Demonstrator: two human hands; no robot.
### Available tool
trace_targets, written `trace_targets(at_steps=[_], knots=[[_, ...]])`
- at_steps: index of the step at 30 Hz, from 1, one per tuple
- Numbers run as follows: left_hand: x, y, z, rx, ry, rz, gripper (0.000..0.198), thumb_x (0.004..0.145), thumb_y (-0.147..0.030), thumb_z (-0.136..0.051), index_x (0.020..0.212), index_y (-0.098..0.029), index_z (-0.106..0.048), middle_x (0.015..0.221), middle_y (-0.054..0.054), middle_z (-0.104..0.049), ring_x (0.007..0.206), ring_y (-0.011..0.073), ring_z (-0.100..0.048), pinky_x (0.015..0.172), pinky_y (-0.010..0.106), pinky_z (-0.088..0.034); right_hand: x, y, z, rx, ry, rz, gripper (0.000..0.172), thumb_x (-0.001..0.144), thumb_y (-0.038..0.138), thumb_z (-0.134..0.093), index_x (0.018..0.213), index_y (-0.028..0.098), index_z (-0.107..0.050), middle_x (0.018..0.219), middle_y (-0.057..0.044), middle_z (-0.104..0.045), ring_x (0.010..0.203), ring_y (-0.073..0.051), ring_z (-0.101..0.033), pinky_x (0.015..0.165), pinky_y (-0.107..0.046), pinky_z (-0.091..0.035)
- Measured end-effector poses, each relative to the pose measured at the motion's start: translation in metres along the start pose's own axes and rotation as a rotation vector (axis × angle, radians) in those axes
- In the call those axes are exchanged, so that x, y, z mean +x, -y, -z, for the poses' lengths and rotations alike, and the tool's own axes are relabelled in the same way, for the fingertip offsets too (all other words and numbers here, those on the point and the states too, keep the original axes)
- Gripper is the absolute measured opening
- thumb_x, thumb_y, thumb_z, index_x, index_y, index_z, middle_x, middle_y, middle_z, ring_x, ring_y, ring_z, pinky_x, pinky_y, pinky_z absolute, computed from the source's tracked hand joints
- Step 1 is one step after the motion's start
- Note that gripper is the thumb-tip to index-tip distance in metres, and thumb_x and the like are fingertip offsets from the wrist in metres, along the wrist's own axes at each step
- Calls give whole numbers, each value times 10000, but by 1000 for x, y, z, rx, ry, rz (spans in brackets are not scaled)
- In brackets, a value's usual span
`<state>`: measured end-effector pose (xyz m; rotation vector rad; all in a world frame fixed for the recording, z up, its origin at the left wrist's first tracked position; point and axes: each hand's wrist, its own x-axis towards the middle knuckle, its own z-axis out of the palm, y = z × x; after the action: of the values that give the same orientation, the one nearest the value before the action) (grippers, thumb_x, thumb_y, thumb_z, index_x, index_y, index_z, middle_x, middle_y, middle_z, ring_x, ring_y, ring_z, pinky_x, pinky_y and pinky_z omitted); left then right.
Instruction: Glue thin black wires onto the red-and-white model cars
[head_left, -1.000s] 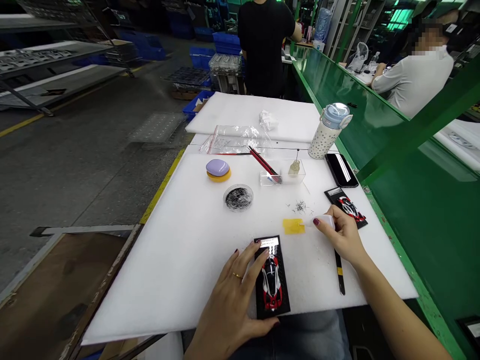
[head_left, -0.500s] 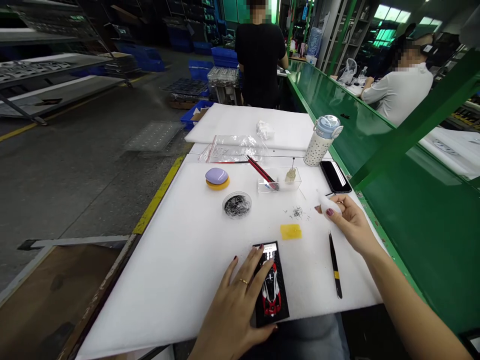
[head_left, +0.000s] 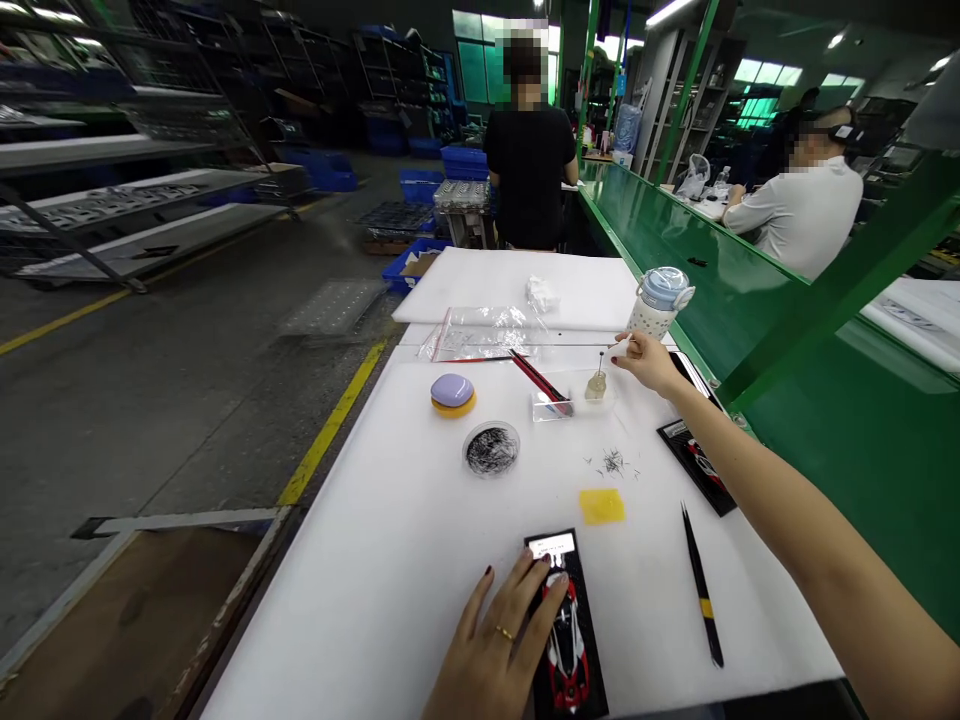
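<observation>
My left hand (head_left: pixel 499 640) lies with fingers spread over a red, white and black model car (head_left: pixel 568 650) on a black base at the table's near edge; its thumb is hidden. My right hand (head_left: pixel 646 360) reaches far forward, fingers pinched on a small white rounded piece (head_left: pixel 618 350) whose exact kind I cannot make out. Just left of those fingertips stands a little glass bottle (head_left: pixel 596 386) with a thin dark-headed stick rising from it, by a clear tray (head_left: pixel 551 408) with red and black tools (head_left: pixel 538 380). Under my right forearm is a second model car (head_left: pixel 701 460).
Black tweezers (head_left: pixel 702 590) lie at right, a yellow pad (head_left: pixel 601 506) and loose black slivers (head_left: pixel 613 462) mid-table. Farther left are a round dish (head_left: pixel 491 450) of black slivers and a lilac-and-orange case (head_left: pixel 452 392). A tumbler (head_left: pixel 658 300) and phone (head_left: pixel 694 375) stand right. Two people sit beyond.
My right hand has moved forward and left to the little bottle, still pinching the white piece. My left hand stays on the model car. The view has tilted up.
</observation>
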<state>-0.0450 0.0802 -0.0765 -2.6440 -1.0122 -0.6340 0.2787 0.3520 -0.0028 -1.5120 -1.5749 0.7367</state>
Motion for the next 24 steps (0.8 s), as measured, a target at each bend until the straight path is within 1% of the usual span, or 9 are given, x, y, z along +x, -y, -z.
trace_targets(at_steps=[3, 7, 9, 12, 15, 16, 18, 21, 24], knots=[[-7, 3, -8, 28, 28, 0, 554, 1051, -435, -450, 1544, -185, -454, 1503, 45, -581, 1443, 243, -460, 1234, 410, -329, 11, 0, -5, -26, 61, 11, 378, 663, 246, -779, 985, 191, -589, 542, 133, -355, 548, -111, -363, 587, -278, -314], [-8, 4, -10, 30, 43, -5, 538, 1050, -348, -458, 1564, -189, -424, 1495, 40, -590, 1440, 242, -468, 1230, 408, -342, 11, 2, -8, -46, 141, 18, 411, 665, 185, -779, 1040, 184, -609, 555, 131, -372, 551, -114, -386, 597, -279, -350], [-5, 2, -5, -1, 37, -4, 568, 1033, -412, -482, 1545, -168, -449, 1455, 60, -621, 1414, 251, -493, 1214, 411, -352, 9, 5, -7, -61, 148, 6, 418, 665, 148, -780, 1049, 180, -619, 574, 117, -399, 569, -123, -423, 619, -289, -387], [2, -2, 5, -106, 16, 38, 687, 975, -597, -511, 1464, -114, -525, 1365, 120, -662, 1344, 292, -546, 1165, 441, -378, -7, 16, 9, -86, 115, -14, 460, 660, 111, -799, 1076, 182, -616, 736, 29, -585, 709, -164, -563, 722, -324, -469], [6, -8, 15, -194, 14, 102, 613, 1007, -540, -500, 1436, -103, -526, 1386, 138, -634, 1334, 286, -553, 1140, 426, -382, -61, 35, 37, -206, 7, 94, 305, 760, 185, -772, 1029, 194, -630, 888, -45, -681, 814, -191, -627, 797, -344, -489], [7, -9, 16, -216, 0, 116, 594, 1024, -529, -480, 1437, -104, -521, 1395, 139, -626, 1339, 278, -549, 1140, 414, -380, -89, 42, 44, -260, -24, 126, 199, 828, 250, -728, 999, 200, -639, 828, -35, -676, 756, -183, -619, 757, -337, -483], [8, -11, 18, -257, -39, 144, 603, 1037, -556, -454, 1428, -103, -523, 1387, 142, -631, 1344, 267, -546, 1155, 403, -370, -151, 55, 50, -291, -102, 72, 191, 926, 380, -633, 1016, 214, -613, 690, -2, -633, 627, -170, -586, 618, -303, -445], [8, -11, 19, -302, -66, 156, 631, 1019, -570, -500, 1413, -78, -522, 1369, 159, -644, 1352, 266, -542, 1182, 404, -349, -235, 62, 32, -490, -122, -96, 328, 945, 422, -582, 1180, 195, -560, 623, 24, -609, 506, -165, -532, 536, -294, -378], [8, -12, 22, -324, -59, 151, 640, 1002, -536, -561, 1424, -59, -499, 1375, 175, -640, 1370, 273, -530, 1187, 413, -347, -272, 52, 4, -731, -6, -239, 489, 914, 318, -532, 1384, 182, -526, 640, 6, -618, 487, -192, -517, 521, -300, -310]])
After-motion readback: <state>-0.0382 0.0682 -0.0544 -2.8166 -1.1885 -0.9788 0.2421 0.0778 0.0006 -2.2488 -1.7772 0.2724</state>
